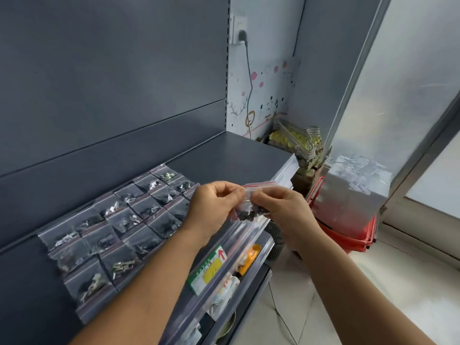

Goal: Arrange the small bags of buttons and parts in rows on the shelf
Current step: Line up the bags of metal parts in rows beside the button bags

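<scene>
Both hands [251, 205] pinch a small bag [251, 207] above the grey shelf [236, 155]

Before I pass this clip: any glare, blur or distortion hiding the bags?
Head view: wide-angle bend curves the shelf edges; daylight from the frosted window at right washes that side pale; the rows of bags glint but their contents stay readable; the held bag, pinched by the left hand and right hand, looks slightly soft.
</scene>
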